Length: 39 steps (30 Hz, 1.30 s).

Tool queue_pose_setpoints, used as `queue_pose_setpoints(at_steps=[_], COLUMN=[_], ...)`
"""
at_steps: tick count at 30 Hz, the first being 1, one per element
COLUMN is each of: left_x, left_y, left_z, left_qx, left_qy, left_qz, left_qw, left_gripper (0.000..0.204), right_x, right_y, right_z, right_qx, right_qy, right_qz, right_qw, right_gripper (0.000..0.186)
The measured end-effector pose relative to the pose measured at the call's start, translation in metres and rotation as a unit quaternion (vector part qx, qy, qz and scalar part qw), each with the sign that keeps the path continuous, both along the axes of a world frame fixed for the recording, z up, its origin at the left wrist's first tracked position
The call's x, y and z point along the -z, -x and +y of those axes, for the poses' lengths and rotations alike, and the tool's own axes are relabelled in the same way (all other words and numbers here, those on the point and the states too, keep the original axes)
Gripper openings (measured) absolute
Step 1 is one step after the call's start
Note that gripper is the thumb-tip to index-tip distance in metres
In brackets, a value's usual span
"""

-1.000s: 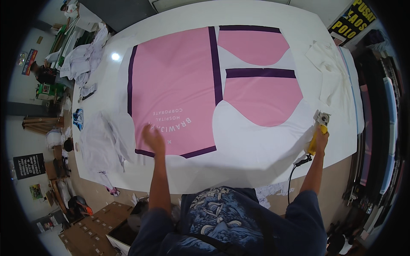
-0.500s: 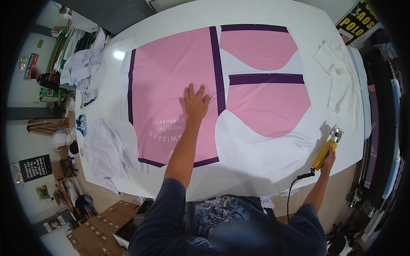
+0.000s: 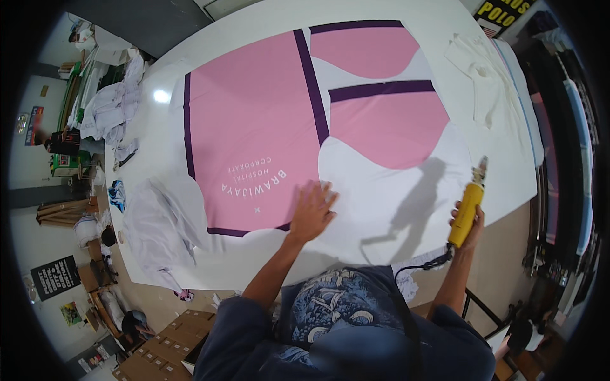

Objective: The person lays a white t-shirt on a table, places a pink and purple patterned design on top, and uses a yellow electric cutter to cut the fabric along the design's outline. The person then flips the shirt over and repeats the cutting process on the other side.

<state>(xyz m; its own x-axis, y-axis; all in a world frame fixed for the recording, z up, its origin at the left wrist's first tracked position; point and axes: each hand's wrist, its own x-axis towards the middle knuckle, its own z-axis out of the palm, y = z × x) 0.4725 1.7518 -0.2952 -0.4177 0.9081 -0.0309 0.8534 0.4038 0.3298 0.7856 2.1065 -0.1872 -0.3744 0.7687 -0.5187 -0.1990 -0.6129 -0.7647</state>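
Observation:
A sheet of white fabric (image 3: 381, 209) printed with pink garment panels lies spread over the table. My left hand (image 3: 311, 211) rests flat with fingers spread at the lower right corner of the large pink panel (image 3: 254, 108), which has dark purple borders and white lettering. To its right are two smaller pink pieces with curved lower edges, a nearer sleeve panel (image 3: 391, 127) and a farther sleeve panel (image 3: 365, 51). My right hand (image 3: 467, 227) grips a yellow electric rotary fabric cutter (image 3: 467, 213), held up above the table's right front, its blade end pointing away from me.
The cutter's black cord (image 3: 422, 263) hangs toward my body. Crumpled white cloth (image 3: 159, 222) lies at the table's left, and white garment pieces (image 3: 480, 76) at the far right. Cardboard boxes (image 3: 162, 349) stand on the floor at left. Fabric rolls (image 3: 76, 95) stand beyond the table.
My left hand has slid nearer and slightly right, from the middle of the large panel to its lower right corner. The cutter has moved left and turned more upright. The head view has shifted.

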Motion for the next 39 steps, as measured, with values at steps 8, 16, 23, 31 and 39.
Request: queue_pose_setpoints(at_steps=[8,16,23,31,39], left_x=[-0.004,0.029,0.033,0.026,0.007], left_y=[-0.069,0.039,0.031,0.009,-0.042], left_z=[-0.012,-0.209,-0.313,-0.267,-0.160], left_qx=[0.140,-0.356,-0.389,-0.298,0.055], left_qy=[-0.068,-0.025,0.089,-0.006,-0.047], left_qz=[-0.022,0.049,0.037,0.043,0.015], left_qw=[0.988,0.933,0.916,0.954,0.997], left_gripper=[0.067,0.083,0.086,0.081,0.068], right_x=[-0.010,-0.030,-0.007,0.004,0.015], right_y=[0.017,0.029,0.016,0.011,0.006], right_z=[-0.158,-0.271,-0.347,-0.389,-0.379], right_qx=[-0.163,-0.289,-0.325,-0.358,-0.353], right_qy=[0.031,-0.121,-0.289,-0.381,-0.389], right_qz=[0.097,-0.205,-0.341,-0.457,-0.490], right_qw=[0.981,0.927,0.833,0.720,0.696], right_gripper=[0.064,0.100,0.105,0.099,0.098])
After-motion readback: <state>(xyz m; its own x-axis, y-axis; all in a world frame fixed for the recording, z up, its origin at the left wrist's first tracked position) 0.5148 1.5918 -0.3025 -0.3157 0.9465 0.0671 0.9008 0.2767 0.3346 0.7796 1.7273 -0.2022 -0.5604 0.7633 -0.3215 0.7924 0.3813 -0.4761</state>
